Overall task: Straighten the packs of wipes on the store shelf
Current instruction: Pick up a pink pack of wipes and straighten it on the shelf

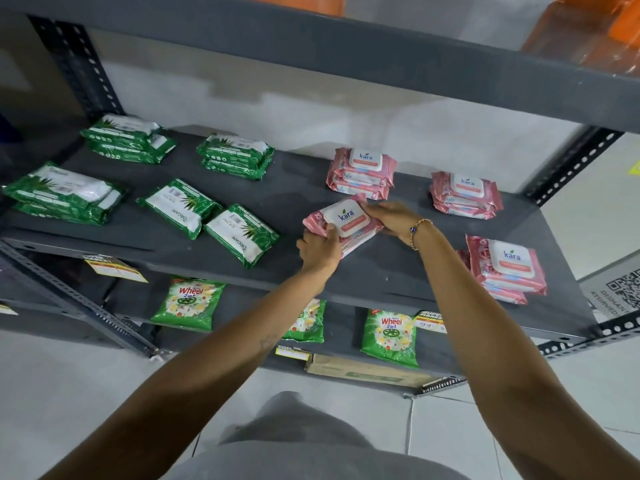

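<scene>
A pink Kara wipes pack with a white lid lies tilted on the grey shelf, on top of at least one more pink pack. My left hand grips its near-left end and my right hand grips its far-right end. Three other pink stacks stand around it: back middle, back right and front right. On the left half lie green Origami wipes: two skewed single packs and three stacks.
A grey shelf board hangs close overhead. Slotted metal uprights flank the shelf. The lower shelf holds green Wheel detergent bags, a cardboard box and price tags. Tiled floor lies below.
</scene>
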Motion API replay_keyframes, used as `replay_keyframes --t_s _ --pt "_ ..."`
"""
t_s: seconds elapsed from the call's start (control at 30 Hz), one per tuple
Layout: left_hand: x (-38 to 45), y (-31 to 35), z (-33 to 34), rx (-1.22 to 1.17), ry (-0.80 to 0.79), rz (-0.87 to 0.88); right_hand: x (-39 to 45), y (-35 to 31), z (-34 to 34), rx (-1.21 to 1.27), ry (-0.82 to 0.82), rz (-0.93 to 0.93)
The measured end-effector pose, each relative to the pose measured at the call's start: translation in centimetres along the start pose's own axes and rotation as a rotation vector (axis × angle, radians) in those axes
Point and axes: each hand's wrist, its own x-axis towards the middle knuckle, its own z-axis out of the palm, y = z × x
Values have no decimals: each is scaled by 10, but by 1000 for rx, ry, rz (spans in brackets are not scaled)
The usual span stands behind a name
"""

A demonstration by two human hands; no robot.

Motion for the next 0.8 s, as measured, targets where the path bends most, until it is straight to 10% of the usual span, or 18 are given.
replay_keyframes --t_s 0.8 --pt "26 11 -37 -44 -547 3 -41 58 8 372 256 231"
